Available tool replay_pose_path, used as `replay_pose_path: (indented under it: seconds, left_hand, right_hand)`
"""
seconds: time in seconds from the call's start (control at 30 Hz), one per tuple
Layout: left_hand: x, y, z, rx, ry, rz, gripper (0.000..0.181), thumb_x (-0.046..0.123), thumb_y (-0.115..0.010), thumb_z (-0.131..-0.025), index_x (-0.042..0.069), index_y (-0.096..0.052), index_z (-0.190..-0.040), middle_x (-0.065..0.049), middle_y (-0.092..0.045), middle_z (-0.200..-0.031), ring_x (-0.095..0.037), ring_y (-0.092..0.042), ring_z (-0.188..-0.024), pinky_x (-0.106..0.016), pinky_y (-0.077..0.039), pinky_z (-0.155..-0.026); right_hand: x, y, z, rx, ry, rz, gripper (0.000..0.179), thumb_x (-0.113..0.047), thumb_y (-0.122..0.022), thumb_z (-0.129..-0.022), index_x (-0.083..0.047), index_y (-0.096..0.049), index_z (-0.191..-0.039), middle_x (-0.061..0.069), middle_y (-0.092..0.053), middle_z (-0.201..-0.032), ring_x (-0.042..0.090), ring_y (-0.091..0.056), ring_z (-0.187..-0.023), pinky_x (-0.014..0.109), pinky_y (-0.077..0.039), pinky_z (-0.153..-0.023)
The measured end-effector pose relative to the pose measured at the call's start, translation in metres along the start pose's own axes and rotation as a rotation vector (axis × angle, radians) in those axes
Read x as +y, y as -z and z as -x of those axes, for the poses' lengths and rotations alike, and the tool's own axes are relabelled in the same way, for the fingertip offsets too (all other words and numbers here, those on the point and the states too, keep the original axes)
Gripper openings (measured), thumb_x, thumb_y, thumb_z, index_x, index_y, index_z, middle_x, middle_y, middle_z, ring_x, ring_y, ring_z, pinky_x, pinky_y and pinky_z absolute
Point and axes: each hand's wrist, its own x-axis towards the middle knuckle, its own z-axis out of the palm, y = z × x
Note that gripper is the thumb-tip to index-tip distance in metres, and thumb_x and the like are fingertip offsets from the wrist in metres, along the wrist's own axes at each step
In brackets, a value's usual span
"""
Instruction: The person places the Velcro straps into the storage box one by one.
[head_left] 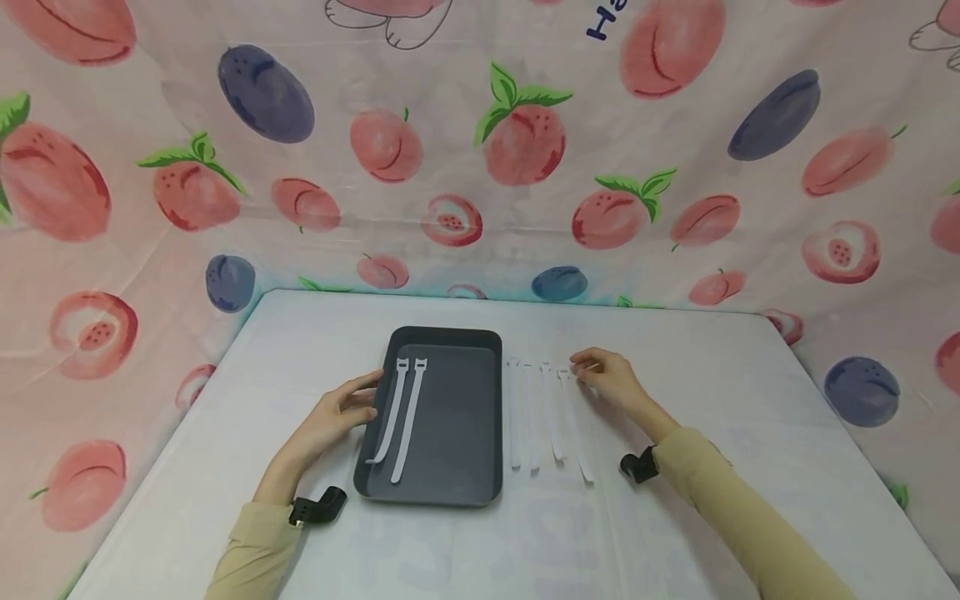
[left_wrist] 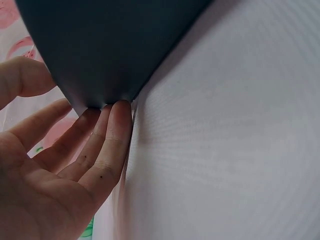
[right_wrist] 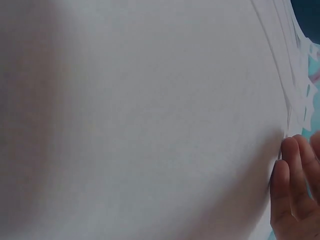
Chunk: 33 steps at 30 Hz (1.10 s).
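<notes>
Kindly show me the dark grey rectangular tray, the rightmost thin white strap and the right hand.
Dark grey rectangular tray [head_left: 459,421]: head view, bare floor.
Rightmost thin white strap [head_left: 576,427]: head view, middle.
Right hand [head_left: 612,380]: head view, back.

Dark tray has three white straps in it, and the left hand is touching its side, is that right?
Not three: the head view shows two white straps in the dark tray. The left hand is touching its side, as you say.

The head camera looks forward and down across the tabletop; 2 wrist cameras look from close by, the left sharing the tray with it, the right the straps.
</notes>
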Motion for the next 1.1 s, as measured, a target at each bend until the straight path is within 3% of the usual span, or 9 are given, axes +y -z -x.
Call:
replay_pose_path:
  seconds: [1.1]
  left_hand:
    - [0.002, 0.000, 0.001, 0.005, 0.006, -0.006, 0.061, 0.013, -0.060, -0.092, 0.016, -0.038, -0.148, -0.021, -0.044, -0.146, -0.039, -0.050, -0.128, -0.055, -0.035, -0.105]
  right_hand:
    - [0.003, -0.014, -0.009, 0.026, -0.102, -0.031, 0.026, -0.003, -0.059, -0.090, 0.002, -0.065, -0.114, 0.020, -0.066, -0.100, 0.023, -0.060, -0.086, 0.023, -0.045, -0.070]
